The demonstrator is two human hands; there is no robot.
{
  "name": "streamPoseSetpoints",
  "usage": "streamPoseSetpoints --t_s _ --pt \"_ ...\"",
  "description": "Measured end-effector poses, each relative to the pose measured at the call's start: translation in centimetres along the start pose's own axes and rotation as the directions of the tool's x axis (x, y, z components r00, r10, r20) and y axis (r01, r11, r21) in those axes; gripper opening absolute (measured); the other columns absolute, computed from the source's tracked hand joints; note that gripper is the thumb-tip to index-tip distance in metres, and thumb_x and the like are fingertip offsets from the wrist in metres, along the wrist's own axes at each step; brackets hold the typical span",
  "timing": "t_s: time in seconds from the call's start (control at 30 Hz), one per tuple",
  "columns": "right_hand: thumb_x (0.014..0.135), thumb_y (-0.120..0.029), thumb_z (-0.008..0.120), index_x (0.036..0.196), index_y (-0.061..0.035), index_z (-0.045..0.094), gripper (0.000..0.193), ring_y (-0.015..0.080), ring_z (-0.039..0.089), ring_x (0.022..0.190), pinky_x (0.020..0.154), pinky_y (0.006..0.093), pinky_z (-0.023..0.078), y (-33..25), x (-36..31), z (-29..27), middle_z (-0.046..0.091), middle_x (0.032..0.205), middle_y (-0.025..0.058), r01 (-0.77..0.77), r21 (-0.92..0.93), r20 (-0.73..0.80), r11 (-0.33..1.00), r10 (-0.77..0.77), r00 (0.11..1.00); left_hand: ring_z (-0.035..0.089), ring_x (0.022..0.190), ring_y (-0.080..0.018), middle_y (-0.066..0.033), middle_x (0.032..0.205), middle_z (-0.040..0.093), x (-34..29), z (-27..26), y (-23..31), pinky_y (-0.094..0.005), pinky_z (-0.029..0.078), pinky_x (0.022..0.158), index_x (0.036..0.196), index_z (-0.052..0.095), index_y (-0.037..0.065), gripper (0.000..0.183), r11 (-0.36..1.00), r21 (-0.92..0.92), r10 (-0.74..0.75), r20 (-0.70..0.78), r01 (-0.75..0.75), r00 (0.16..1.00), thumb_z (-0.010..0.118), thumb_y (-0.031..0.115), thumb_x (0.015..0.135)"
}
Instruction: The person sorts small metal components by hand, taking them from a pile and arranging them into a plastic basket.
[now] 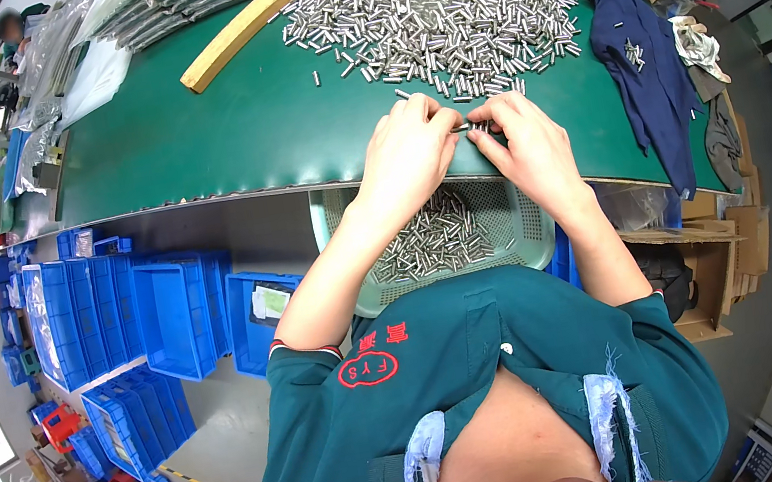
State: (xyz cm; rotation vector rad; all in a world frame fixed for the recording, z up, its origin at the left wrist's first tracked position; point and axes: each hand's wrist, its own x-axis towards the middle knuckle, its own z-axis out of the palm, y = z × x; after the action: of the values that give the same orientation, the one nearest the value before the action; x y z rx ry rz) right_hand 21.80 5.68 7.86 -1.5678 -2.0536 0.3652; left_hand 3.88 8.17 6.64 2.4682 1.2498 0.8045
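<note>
From afar I have the left hand (421, 140) and right hand (523, 134) both pinched on short metal pins (481, 127) at the worktop's (150, 152) near edge, pin axes unclear, the pin heap (431, 17) at twelve o'clock, plastic basket (533, 230) near seven.

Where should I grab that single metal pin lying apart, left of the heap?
Pinch the metal pin mid-length across its long sides, probably coming from above with your left hand: it looks slim, points roughly away from you, and has bare green tabletop on both flanks.
</note>
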Motion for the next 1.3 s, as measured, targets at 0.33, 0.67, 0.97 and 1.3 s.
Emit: streamPoseSetpoints --t_s 0.33,0.67,0.97,1.3 --pt "0.081 -0.015 0.069 0.097 -0.0108 0.064 0.018 0.0217 0.061 0.091 0.076 0.035 0.051 0.3 0.2 0.1 0.063 0.098 0.0023 0.17 0.128 0.032 0.977 -0.175 0.984 0.058 0.09 -0.0289 -0.0101 0.094 0.058 -0.7 0.3 0.0 -0.0399 0.048 0.078 0.101 0.059 0.005 0.018 0.997 0.009 -0.074 -0.055 0.075 0.996 0.063 0.011 0.084" --pt "0.079 -0.016 0.069 0.113 -0.0113 0.059 0.035 0.0232 0.06 0.091 0.078 0.0359 0.05 -1.1 0.6 1.1 0.061 0.097 0.0037 0.139 0.167 0.059 0.976 -0.15 0.987 0.06 0.084 -0.0271 -0.0085 0.088 0.057 -1.8 -0.5 0.7 -0.0399 0.05 0.073 0.095 0.059 0.007 0.013 0.973 0.126 -0.189 -0.043 0.192 0.981 0.063 0.012 0.084" --pt "0.078 -0.017 0.07 0.117 -0.0118 0.057 0.041 0.0236 0.06 0.091 0.078 0.0364 0.05 -1.1 0.5 1.3 0.06 0.098 0.0047 0.183 0.121 0.043 0.976 -0.189 0.981 0.059 0.08 -0.0258 -0.0078 0.083 0.055 -2.2 -0.6 0.8 -0.0387 0.05 0.07 0.088 0.058 0.007 0.013 0.953 0.185 -0.224 -0.111 0.241 0.968 0.066 0.015 0.081" --pt "0.074 -0.028 0.077 0.098 -0.0068 0.061 0.035 0.0225 0.063 0.082 0.073 0.0345 0.051 -0.9 -0.4 -1.7 0.059 0.097 0.0054 0.009 0.03 0.044 1.0 -0.01 0.999 0.058 0.083 -0.028 -0.01 0.086 0.054 -3.0 -1.4 1.1 -0.0396 0.05 0.072 0.092 0.061 0.005 0.011 0.994 0.018 -0.108 -0.03 0.109 0.994 0.063 0.011 0.083"
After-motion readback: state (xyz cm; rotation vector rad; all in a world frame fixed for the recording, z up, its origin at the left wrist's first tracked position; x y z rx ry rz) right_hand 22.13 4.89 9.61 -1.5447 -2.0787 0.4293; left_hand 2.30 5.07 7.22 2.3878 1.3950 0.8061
